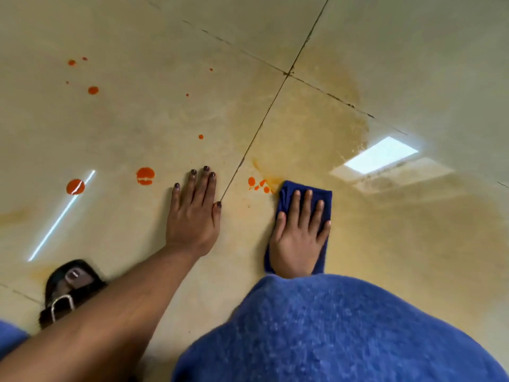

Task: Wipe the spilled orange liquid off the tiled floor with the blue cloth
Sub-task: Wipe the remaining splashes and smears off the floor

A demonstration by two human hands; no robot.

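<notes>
My right hand point(300, 232) lies flat on the folded blue cloth point(285, 195) and presses it onto the beige tiled floor point(154, 117). Just left of the cloth's far corner sit small orange drops point(257, 183). My left hand point(194, 210) rests flat on the floor with fingers apart, holding nothing, left of a grout line. Larger orange blobs lie to its left: one point(145, 176) near the fingertips and another point(75, 186) further left. Small orange spots point(93, 90) are scattered toward the far left. A pale orange smear point(330, 128) covers the tile beyond the cloth.
My foot in a black sandal point(67, 288) stands at the lower left. A fuzzy blue sleeve point(330, 332) fills the lower right and hides my right wrist. Dark grout lines point(287, 74) cross at the top middle. Bright light reflections point(381, 155) lie on the floor.
</notes>
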